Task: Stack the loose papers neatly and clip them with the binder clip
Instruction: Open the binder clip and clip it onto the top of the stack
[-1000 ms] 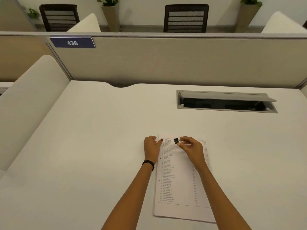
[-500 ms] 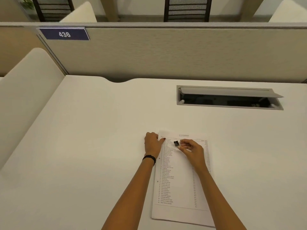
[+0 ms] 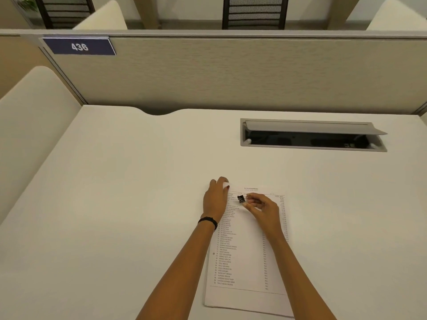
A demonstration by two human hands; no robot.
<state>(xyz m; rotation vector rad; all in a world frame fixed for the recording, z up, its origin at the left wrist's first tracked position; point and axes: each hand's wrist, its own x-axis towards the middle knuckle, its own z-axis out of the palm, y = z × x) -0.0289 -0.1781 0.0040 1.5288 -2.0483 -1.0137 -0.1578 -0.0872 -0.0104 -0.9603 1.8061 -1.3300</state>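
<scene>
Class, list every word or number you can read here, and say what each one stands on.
"436": blue plate on the partition.
"ENTERPRISES": heading at the top of the paper; the initials before it are blurred.
The paper's list rows and figures are too small to read with certainty.

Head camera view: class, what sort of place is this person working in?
Probably an open-plan office workstation: a number plate reading 436 on a fabric partition, a white desk with a flip-up cable hatch, and chairs beyond.
</scene>
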